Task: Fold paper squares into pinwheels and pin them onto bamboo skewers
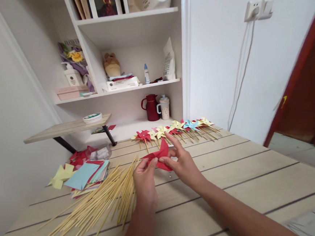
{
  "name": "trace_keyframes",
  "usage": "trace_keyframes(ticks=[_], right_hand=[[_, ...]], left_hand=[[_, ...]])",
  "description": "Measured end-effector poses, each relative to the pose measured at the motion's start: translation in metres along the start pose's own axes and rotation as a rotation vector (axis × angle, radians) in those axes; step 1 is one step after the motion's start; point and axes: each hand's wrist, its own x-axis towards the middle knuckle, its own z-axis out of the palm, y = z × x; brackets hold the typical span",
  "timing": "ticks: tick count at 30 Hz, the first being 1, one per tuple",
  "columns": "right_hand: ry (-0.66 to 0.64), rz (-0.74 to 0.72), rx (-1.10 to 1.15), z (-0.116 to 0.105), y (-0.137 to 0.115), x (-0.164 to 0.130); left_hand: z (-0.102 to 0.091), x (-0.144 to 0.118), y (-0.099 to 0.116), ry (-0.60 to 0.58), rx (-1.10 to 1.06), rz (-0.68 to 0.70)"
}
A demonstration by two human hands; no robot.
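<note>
Where a red paper pinwheel (163, 148) hung over the counter (234, 192), folds were the weak point

As I watched, the left hand (146, 182) pinched the pinwheel's left side between thumb and fingers; the right hand (185, 166) pinched from the other side, thumb near the middle, index finger raised clear. Piece held up between the two, vanes part folded. Whether anything fastened its centre I couldn't tell; thumbs in the way.

Risks, as I judged them: if either thumb slackened, a bent vane might spring back. If the hands pulled apart, paper might tear near the centre.

Tiny shiny bits (170, 174) lay just below the pinwheel in my sight; being so small, they could be knocked off by a brushing wrist.

Thin sticks (103, 196) lay fanned and loose just beside the left hand. A careless forearm could scatter them. Farther left, paper sheets (82, 174) sat stacked askew, liable to slide if bumped.

Beyond the hands, finished-looking pinwheels (191, 125) lay crowded, heads overlapping; pressing on them might crease vanes.
</note>
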Motion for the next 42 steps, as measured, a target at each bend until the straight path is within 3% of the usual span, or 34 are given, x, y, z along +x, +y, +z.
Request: trace_keyframes(ticks=[11, 22, 31, 38, 42], right_hand=[[-0.033, 0.028, 0.101, -0.0021, -0.0028, 0.002], [0.005, -0.262, -0.274, -0.0033, -0.0023, -0.0005], [0.044, -0.324, -0.376, -0.0005, 0.0049, -0.0006], [0.056, -0.334, -0.39, 0.0015, 0.004, -0.0013], [0.058, -0.318, -0.394, 0.0014, 0.0023, -0.0018]], left_hand=[[-0.0007, 0.0002, 0.0016, -0.058, -0.01, 0.013], [-0.0044, 0.0049, -0.0009, -0.052, 0.035, 0.067], [-0.0049, 0.0046, 0.008, -0.133, 0.231, 0.248], [-0.0024, 0.0024, 0.0061, -0.08, 0.11, 0.091], [-0.0006, 0.0012, 0.0072, -0.046, 0.081, 0.072]])
